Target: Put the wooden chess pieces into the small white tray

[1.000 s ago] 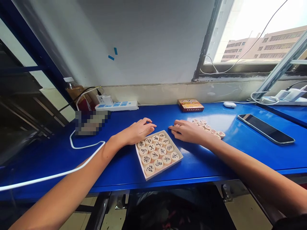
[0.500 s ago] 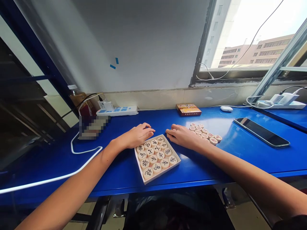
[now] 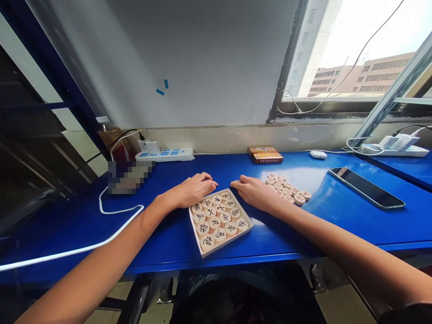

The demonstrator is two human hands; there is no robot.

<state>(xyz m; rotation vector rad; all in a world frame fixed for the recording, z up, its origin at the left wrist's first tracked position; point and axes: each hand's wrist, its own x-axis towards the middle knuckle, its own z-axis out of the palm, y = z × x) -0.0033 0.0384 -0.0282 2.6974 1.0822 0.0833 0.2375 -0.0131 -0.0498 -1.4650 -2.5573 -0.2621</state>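
A shallow white box tray (image 3: pixel 220 249) on the blue desk holds rows of round xiangqi pieces (image 3: pixel 214 222) with black characters. My left hand (image 3: pixel 195 191) rests at the tray's far left corner, its fingers loosely bent and apart, holding nothing. Just past the far right corner, my right hand (image 3: pixel 251 191) is closed, fingertips pinching a xiangqi piece that shows only in part. Beside that wrist, several pieces with red characters (image 3: pixel 287 191) lie grouped on the desk, some partly hidden by the forearm.
A flat printed box lid (image 3: pixel 265 154) lies by the wall. To the right are a phone (image 3: pixel 366 187) and a white earbud case (image 3: pixel 318 155). A power strip (image 3: pixel 165 154) and a bottle (image 3: pixel 107 130) stand at the left, where a white cable (image 3: pixel 111 243) crosses the desk.
My right hand has shifted slightly left, toward the tray's far edge, with the piece still in its fingers. The left hand stays at the tray corner. The view has moved a little.
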